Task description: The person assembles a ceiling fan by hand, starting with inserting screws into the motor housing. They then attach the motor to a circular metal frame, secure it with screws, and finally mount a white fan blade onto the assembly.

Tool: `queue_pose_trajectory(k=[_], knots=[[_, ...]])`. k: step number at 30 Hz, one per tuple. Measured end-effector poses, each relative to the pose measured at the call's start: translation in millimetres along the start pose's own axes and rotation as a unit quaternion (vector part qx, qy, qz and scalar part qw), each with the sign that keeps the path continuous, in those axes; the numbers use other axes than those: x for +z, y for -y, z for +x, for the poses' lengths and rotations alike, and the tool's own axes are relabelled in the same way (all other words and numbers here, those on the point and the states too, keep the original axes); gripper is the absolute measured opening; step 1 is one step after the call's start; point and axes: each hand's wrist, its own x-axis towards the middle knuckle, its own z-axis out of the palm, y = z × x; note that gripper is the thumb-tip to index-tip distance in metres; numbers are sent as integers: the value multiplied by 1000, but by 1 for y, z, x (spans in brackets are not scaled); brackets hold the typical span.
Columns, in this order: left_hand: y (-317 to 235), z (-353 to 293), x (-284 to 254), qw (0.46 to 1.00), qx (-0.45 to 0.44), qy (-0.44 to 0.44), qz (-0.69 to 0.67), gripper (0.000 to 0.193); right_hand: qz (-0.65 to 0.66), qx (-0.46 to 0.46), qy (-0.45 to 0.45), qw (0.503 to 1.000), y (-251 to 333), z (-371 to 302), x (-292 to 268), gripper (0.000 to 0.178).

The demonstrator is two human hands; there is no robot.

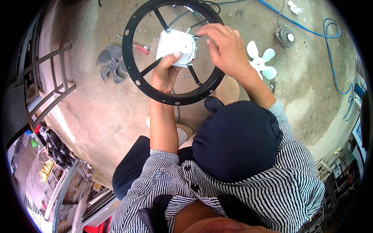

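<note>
A black ring frame with spokes is held up over the floor in front of me. At its centre sits a white, rounded motor housing with small bolts around its edge. My left hand grips this housing from below, thumb pressed on its face and the other fingers largely hidden beneath. My right hand reaches over the ring's right side. Its bent index finger and thumb close in around the upper-right spoke end beside the housing; what lies between them is partly hidden.
A grey fan blade and a red-handled tool lie on the floor to the left. Rightward are a white fan blade, a dark finned motor and a looping blue hose. A metal frame stands at far left.
</note>
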Motion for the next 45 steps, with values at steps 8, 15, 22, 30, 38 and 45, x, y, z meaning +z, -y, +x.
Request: queue_pose_trajectory(k=[8,15,22,30,38,45], knots=[[1,0,-1,1000,4,2,1,62,-15,-7,43,999,3,0,-4,27],[0,0,-1,1000,6,7,1,62,-9,0,-7,1000,3,0,2,20],[3,2,-4,1000,7,13,11,65,-10,-2,5,1000,5,-1,-2,20],[4,1,-4,1000,12,18,-13,62,-19,15,-9,1000,11,1,-1,21],[4,1,-2,1000,1,24,-4,62,-49,-68,-44,995,-3,2,6,16],[4,1,-5,1000,-10,26,5,62,-73,-73,-42,994,-3,6,-3,13]])
